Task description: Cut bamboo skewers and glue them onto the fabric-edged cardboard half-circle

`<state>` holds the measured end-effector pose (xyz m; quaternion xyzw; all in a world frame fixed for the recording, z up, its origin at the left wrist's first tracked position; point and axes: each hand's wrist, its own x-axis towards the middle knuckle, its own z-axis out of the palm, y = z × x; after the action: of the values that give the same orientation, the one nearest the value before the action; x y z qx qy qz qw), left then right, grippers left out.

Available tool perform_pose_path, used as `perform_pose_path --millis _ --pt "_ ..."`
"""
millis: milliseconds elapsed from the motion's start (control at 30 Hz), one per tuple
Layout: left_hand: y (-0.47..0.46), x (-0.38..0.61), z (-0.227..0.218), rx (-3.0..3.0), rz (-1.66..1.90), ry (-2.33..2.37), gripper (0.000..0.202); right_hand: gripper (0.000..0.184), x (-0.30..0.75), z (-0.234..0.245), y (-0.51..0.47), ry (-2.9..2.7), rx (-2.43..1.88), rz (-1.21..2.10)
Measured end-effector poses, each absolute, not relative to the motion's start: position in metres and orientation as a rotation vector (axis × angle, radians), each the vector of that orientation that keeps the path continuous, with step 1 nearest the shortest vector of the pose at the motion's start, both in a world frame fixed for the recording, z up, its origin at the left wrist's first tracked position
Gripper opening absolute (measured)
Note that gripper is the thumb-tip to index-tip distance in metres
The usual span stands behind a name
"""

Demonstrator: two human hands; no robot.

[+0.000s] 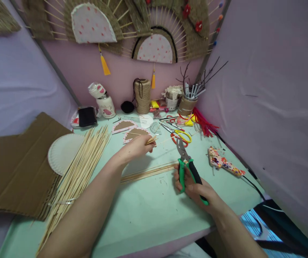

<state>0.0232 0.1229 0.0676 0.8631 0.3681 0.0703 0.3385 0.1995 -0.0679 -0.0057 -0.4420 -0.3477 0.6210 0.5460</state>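
Observation:
My left hand [140, 145] is closed around a few short thin wooden sticks [151, 140], whose ends poke out past the fingers. It is above the table beside two half-round cardboard pieces [134, 134] with pink spotted edging. In my right hand [193, 188] are pruning shears [194, 171] with green and black handles, their blades pointing away from me and parted. Several long thin sticks [150, 172] lie side by side on the table between my hands, their right ends reaching my right hand. A big bundle of similar sticks [81, 165] lies left of my left forearm.
Corrugated cardboard [22, 172] and a white paper plate [62, 150] lie at the left. Scissors [183, 135], a twine spool [142, 96] and a pot of pens and twigs [187, 106] are at the back. A floral-patterned corded tool [225, 163] lies right. Fans [197, 43] hang on the wall.

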Motion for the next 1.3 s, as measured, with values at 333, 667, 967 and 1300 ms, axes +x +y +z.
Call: perform_pose_path --millis 333,667,967,1300 --pt "0.117 0.024 0.073 2.179 0.263 0.924 0.029 0.030 0.184 0.023 -0.068 -1.030 -1.358 1.522" --pt "0.111 0.029 0.074 2.218 0.231 0.844 0.031 0.041 0.180 0.025 -0.066 -1.010 -1.358 1.507" --pt "0.106 0.029 0.076 2.174 0.185 0.877 0.030 0.041 0.180 0.023 -0.065 -1.017 -1.364 1.501" --pt "0.105 0.029 0.076 2.144 0.166 0.873 0.030 0.029 0.181 0.025 -0.063 -1.059 -1.375 1.501"
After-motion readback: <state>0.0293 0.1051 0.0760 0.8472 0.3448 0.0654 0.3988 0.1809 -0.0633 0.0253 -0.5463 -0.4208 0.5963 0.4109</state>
